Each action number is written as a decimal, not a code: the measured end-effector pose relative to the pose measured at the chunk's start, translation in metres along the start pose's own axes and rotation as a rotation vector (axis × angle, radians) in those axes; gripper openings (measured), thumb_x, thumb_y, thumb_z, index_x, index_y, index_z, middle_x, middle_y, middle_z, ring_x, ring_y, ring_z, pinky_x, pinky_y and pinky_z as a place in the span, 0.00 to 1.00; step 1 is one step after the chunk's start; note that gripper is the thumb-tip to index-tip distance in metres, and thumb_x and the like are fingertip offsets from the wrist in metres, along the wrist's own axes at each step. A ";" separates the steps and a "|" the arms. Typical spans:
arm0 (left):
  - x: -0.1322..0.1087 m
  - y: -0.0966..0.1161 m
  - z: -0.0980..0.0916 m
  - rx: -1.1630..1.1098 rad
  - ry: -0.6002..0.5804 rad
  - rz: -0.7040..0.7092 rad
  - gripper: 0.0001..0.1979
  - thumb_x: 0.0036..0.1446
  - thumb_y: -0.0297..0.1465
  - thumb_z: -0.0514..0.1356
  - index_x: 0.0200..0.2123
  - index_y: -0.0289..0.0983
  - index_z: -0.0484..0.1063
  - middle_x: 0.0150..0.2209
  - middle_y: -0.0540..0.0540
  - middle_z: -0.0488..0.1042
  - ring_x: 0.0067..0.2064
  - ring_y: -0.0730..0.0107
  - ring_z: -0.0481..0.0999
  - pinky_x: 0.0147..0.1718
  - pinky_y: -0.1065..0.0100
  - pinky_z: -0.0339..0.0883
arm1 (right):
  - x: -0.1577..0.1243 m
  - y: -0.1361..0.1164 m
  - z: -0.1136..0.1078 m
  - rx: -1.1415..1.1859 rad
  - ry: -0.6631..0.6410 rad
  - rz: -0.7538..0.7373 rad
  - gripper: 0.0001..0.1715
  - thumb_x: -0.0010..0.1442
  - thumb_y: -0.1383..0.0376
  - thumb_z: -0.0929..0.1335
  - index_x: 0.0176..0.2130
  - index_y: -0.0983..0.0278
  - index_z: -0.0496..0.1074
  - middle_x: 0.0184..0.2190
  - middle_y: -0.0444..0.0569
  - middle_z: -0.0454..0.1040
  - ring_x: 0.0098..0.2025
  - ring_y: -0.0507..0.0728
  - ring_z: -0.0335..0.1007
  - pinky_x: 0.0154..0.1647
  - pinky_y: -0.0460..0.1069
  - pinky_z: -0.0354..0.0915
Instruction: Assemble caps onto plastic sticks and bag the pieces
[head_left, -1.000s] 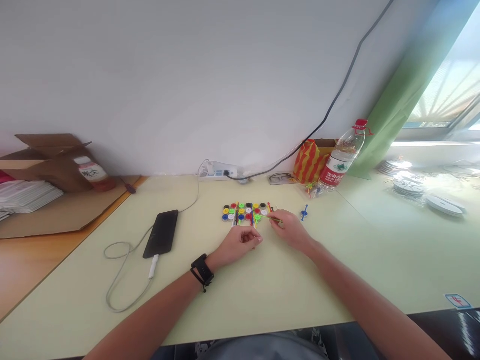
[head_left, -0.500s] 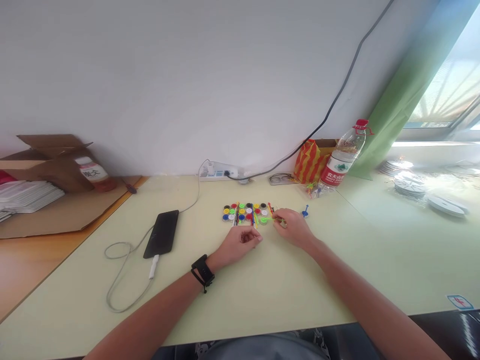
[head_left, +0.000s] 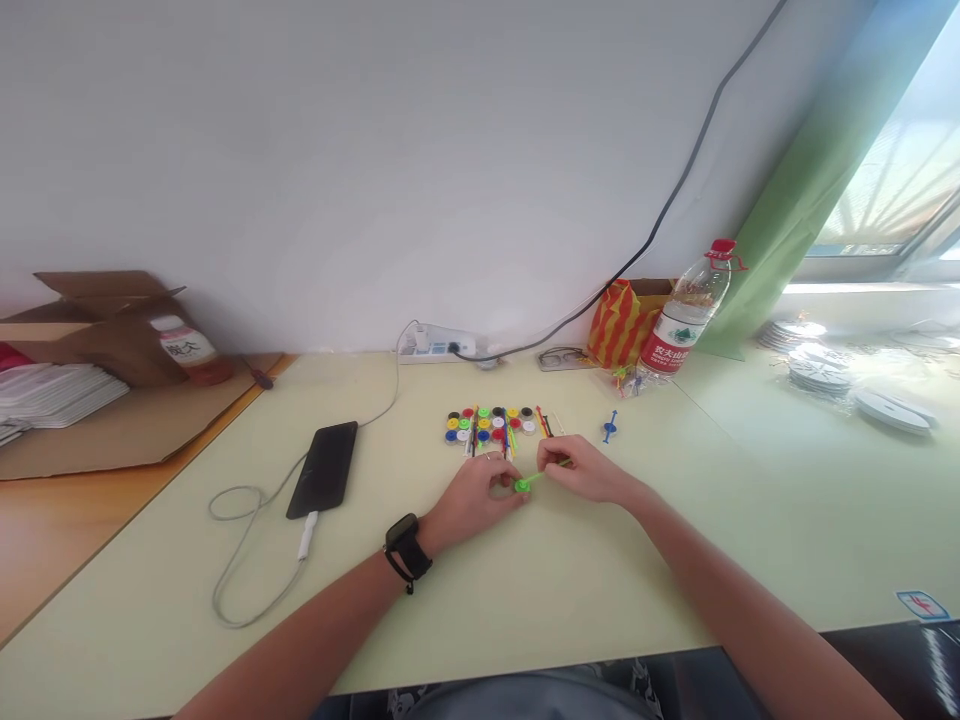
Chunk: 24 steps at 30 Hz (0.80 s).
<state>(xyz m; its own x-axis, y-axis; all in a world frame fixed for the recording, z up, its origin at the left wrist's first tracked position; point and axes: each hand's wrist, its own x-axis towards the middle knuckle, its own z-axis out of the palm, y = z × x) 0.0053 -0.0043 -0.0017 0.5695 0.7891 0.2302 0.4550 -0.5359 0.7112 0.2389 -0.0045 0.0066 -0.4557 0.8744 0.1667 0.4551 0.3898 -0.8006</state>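
My left hand (head_left: 476, 498), wearing a ring, has its thumb and fingers closed around a small green round disc (head_left: 523, 486) just above the table. In my right hand (head_left: 586, 468) is a thin green arrow-like stick (head_left: 535, 477), pinched near one end, with its other end at the disc. Whether the stick is fixed to the disc I cannot tell. Behind my hands lie rows of small coloured discs (head_left: 484, 423) with bundles of coloured sticks (head_left: 507, 430) between them. More red, yellow and black sticks (head_left: 543, 420) lie behind my right hand. Farther right is a blue disc with a blue arrow (head_left: 610, 428) across it.
A black phone (head_left: 324, 468) with a white cable (head_left: 240, 540) lies left. At the back are a power strip (head_left: 439, 344), glasses (head_left: 564, 357), a red-and-yellow bag (head_left: 616, 325) and a large bottle (head_left: 682, 320). White disc stacks (head_left: 819, 370) stand right, a cardboard box (head_left: 112, 320) far left.
My right hand has drawn the green disc and stick toward me from beside the rows. My left hand has shifted slightly and now grips the green disc.
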 end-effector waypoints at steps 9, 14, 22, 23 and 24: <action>0.001 -0.006 0.002 -0.389 0.008 -0.117 0.14 0.57 0.39 0.68 0.40 0.37 0.72 0.29 0.52 0.72 0.28 0.74 0.69 0.27 0.72 0.64 | -0.001 -0.009 -0.002 0.160 -0.134 0.034 0.11 0.66 0.64 0.63 0.33 0.61 0.72 0.28 0.43 0.67 0.31 0.53 0.61 0.32 0.47 0.58; 0.005 -0.011 0.002 -0.514 0.068 -0.132 0.17 0.58 0.39 0.69 0.46 0.36 0.76 0.36 0.46 0.79 0.35 0.69 0.77 0.38 0.67 0.73 | -0.001 -0.010 0.009 0.296 -0.013 0.002 0.15 0.72 0.56 0.61 0.50 0.60 0.70 0.31 0.43 0.65 0.31 0.53 0.60 0.33 0.48 0.59; 0.005 -0.007 0.000 -0.607 0.015 -0.093 0.18 0.58 0.38 0.70 0.48 0.35 0.78 0.38 0.41 0.83 0.41 0.60 0.83 0.47 0.59 0.76 | -0.007 -0.025 0.015 0.448 -0.139 -0.010 0.11 0.72 0.55 0.64 0.47 0.56 0.58 0.35 0.45 0.72 0.36 0.54 0.66 0.34 0.48 0.59; 0.004 -0.005 0.000 -0.601 0.000 -0.078 0.18 0.59 0.38 0.69 0.48 0.35 0.79 0.39 0.41 0.83 0.42 0.60 0.83 0.48 0.58 0.76 | -0.007 -0.026 0.015 0.441 -0.137 -0.009 0.11 0.71 0.55 0.64 0.47 0.57 0.57 0.34 0.45 0.72 0.37 0.55 0.67 0.35 0.48 0.59; 0.003 -0.003 -0.001 -0.600 -0.013 -0.069 0.17 0.59 0.38 0.68 0.48 0.36 0.79 0.40 0.41 0.83 0.42 0.60 0.82 0.49 0.58 0.75 | -0.007 -0.026 0.016 0.432 -0.132 -0.008 0.11 0.71 0.55 0.64 0.46 0.57 0.57 0.34 0.45 0.72 0.37 0.55 0.68 0.35 0.48 0.60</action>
<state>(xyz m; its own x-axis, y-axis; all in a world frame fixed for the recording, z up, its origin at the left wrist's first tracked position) 0.0052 0.0001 -0.0019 0.5622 0.8104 0.1651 0.0273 -0.2177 0.9756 0.2180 -0.0250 0.0172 -0.5644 0.8165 0.1212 0.1032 0.2154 -0.9710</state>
